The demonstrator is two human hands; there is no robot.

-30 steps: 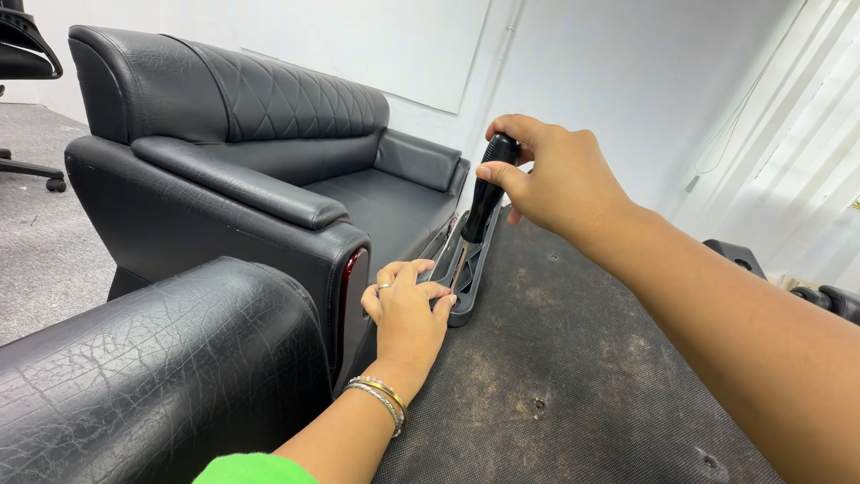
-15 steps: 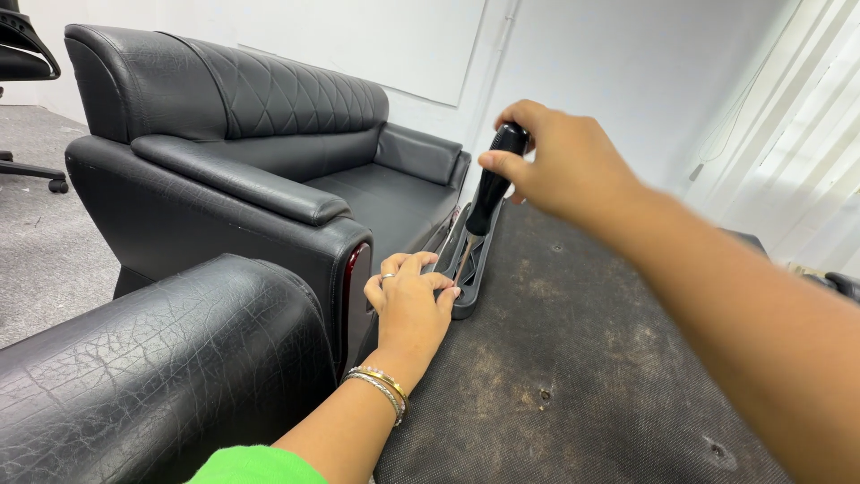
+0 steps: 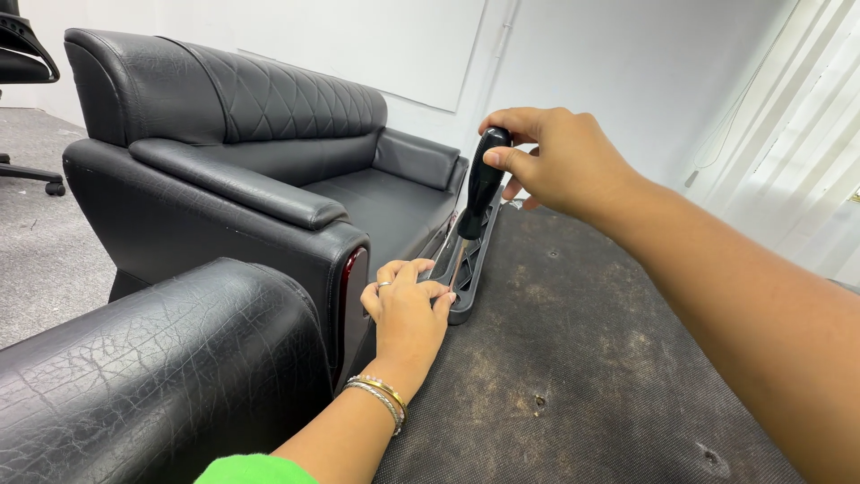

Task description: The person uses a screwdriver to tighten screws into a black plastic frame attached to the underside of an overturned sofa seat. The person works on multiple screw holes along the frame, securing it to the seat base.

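Note:
My right hand grips the black handle of a screwdriver that stands nearly upright, its metal shaft pointing down into a long dark plastic foot piece. That piece lies along the edge of a sofa's dusty black underside. My left hand rests on the near end of the plastic piece, fingers curled over it, bangles on the wrist.
A black leather sofa stands upright to the left, with a padded black armrest in front of me. An office chair stands at the far left on grey carpet. White walls and blinds are behind.
My right hand and the screwdriver have shifted slightly, the handle staying upright over the plastic piece. The left hand has stayed in place.

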